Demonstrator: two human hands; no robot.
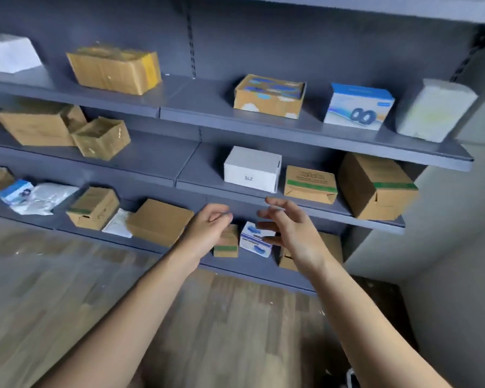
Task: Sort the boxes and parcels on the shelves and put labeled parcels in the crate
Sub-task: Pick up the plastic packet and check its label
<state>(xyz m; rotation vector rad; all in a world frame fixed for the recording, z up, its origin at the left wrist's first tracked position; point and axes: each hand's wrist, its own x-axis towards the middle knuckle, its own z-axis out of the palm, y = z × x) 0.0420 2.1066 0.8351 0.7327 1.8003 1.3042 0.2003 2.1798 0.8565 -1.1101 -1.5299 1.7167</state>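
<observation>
Grey shelves (305,127) hold several boxes and parcels. Both my hands are raised in front of the lower shelves and hold nothing. My left hand (207,228) has loosely curled fingers and hangs before a small brown box with a green band (226,247). My right hand (289,228) is spread, its fingers relaxed, in front of a small white-and-blue box (254,242) and a brown carton (332,243) behind my wrist. Just above sits a white box (251,168) on the middle shelf. No crate is in view.
The top shelf carries a taped carton (115,70), a blue-printed carton (269,95), a blue-white box (357,106) and white parcels (434,110). Brown cartons (375,186) and plastic parcels (44,197) sit lower down. Wooden floor (67,289) lies below; a wall (445,247) closes the right.
</observation>
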